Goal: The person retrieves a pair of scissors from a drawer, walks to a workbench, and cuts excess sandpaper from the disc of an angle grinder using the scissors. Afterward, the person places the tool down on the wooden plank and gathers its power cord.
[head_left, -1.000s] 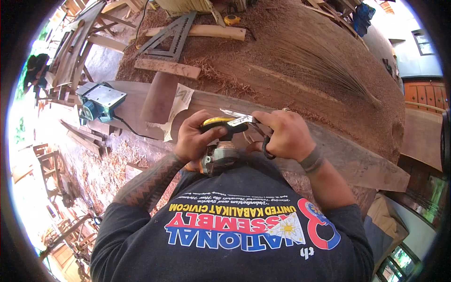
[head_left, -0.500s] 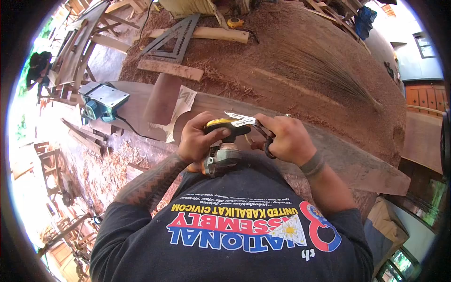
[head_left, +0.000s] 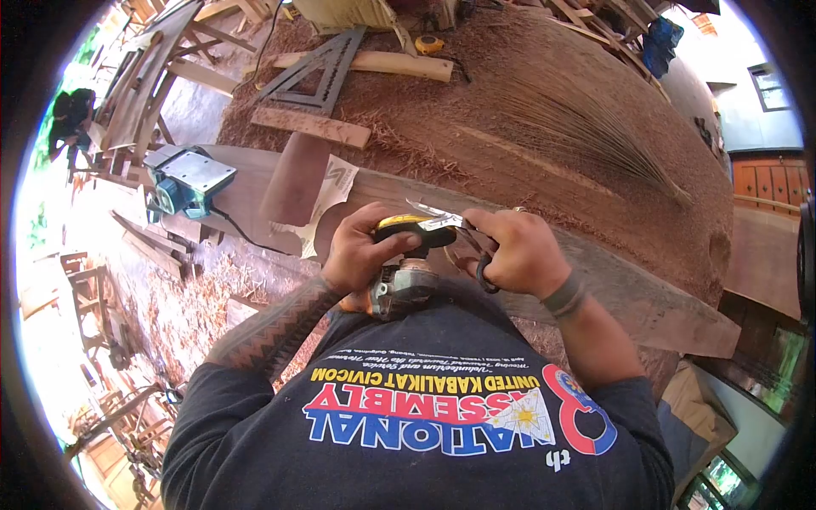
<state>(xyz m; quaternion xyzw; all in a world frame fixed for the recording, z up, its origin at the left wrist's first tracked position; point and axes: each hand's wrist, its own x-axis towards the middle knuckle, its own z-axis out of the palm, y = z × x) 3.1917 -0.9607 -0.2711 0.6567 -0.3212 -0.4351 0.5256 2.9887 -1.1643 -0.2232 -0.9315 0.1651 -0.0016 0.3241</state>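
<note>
My left hand [head_left: 353,251] is closed round the edge of a round sanding pad [head_left: 398,223], yellow on its upper face and black beneath. The pad sits on an angle grinder [head_left: 405,287], which rests against my shirt front. In my right hand [head_left: 525,253] is a pair of scissors [head_left: 444,220], my fingers at the dark handles. Its blades are parted and meet the pad's right edge. Beyond my left hand, a torn sheet of sandpaper [head_left: 293,191], brown with a pale printed back, lies on a long wooden plank [head_left: 382,189].
An electric planer [head_left: 191,180] lies upturned at the plank's left end, its cord trailing beside it. Past the plank are a metal set square [head_left: 319,81], wood strips, a tape measure [head_left: 427,43] and a stick broom [head_left: 612,140] among wood shavings.
The scissor blades stand slightly wider apart than before. Both hands keep nearly the same place at the pad, and the view has shifted a little.
</note>
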